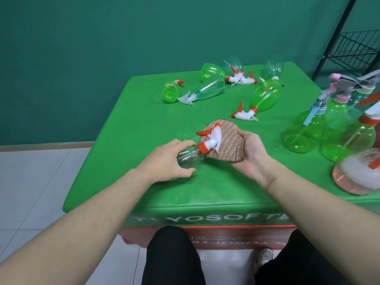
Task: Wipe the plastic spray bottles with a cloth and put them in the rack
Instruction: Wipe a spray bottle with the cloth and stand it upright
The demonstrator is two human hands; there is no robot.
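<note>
White letters reading "YOSOFT" run upside down along the green table (185, 194) edge. Left hand (164, 159) grips a clear bottle (188, 158); right hand (249, 153) holds the brown cloth (228, 140).

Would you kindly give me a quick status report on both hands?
Left hand grips clear plastic spray bottle. Right hand holds brown striped cloth against its white trigger head. Black wire rack empty, path unobstructed.
</note>
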